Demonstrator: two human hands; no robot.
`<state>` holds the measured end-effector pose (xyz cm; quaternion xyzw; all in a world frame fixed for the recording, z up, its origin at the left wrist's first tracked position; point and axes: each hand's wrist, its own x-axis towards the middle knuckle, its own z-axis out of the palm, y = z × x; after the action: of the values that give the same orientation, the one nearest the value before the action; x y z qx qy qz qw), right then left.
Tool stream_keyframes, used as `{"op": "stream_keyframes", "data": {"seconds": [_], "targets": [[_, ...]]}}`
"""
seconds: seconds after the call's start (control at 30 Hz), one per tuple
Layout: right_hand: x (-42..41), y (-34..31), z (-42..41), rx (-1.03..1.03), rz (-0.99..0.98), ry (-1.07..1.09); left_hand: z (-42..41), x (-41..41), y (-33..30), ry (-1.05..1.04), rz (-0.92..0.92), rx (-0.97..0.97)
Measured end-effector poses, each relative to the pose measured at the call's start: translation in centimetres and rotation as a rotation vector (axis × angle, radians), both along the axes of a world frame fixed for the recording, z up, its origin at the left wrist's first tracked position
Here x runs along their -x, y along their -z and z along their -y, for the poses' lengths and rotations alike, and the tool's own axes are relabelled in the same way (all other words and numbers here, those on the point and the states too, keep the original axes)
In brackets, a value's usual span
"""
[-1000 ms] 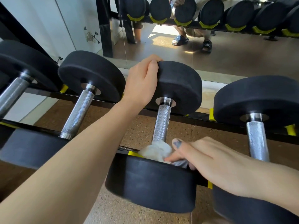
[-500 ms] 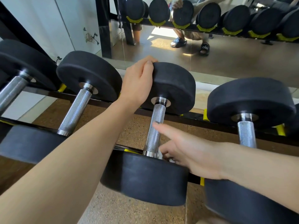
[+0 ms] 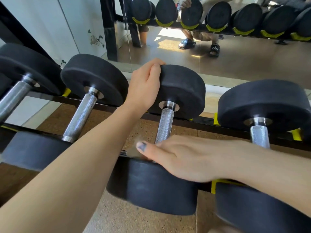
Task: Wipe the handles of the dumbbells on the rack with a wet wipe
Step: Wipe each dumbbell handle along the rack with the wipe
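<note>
My left hand [image 3: 144,88] is curled over the far head of the middle dumbbell [image 3: 181,91] so it won't roll, while my right hand [image 3: 183,157] wraps its handle [image 3: 164,126] at the near end, the wet wipe probably scrunched underneath, can't tell.

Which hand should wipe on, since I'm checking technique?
Right: the right hand already lies at the handle; the left hand grips the far head.

Dumbbell heads [image 3: 181,91]: matte black. Handles [image 3: 165,126]: silver, knurled crosshatch. Rack [image 3: 202,121]: black w/ yellow cradles [image 3: 216,121]. Floor [image 3: 146,132]: tan, speckled. Thumbnail [image 3: 141,146]: dark blue-grey.
</note>
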<state>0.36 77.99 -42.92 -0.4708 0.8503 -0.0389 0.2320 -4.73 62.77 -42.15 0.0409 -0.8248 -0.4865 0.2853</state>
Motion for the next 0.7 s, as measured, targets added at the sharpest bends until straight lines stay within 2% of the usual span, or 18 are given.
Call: {"op": "stream_keyframes", "data": {"seconds": [0.13,0.23,0.37,0.53,0.6,0.7], "targets": [[-0.7,-2.8,-0.1,0.039,-0.011,-0.077,0.1,0.0,0.1,0.003,0.003,0.015],[-0.6,-2.7,-0.3,0.096,-0.237,-0.134,0.2,0.1,0.0,0.013,-0.003,0.018],[0.9,-1.7,-1.6,0.282,-0.541,-0.204,0.1,0.0,0.0,0.028,-0.008,0.013],[2.9,-1.1,-1.9,0.549,-0.523,-0.139,0.3,0.1,0.3,0.047,0.001,0.018],[3.0,-0.9,-1.8,0.520,-0.476,-0.115,0.4,0.1,0.4,0.050,-0.002,0.022],[3.4,-0.4,-1.4,0.502,-0.516,-0.122,0.4,0.1,0.4,0.045,-0.002,0.027]]}}
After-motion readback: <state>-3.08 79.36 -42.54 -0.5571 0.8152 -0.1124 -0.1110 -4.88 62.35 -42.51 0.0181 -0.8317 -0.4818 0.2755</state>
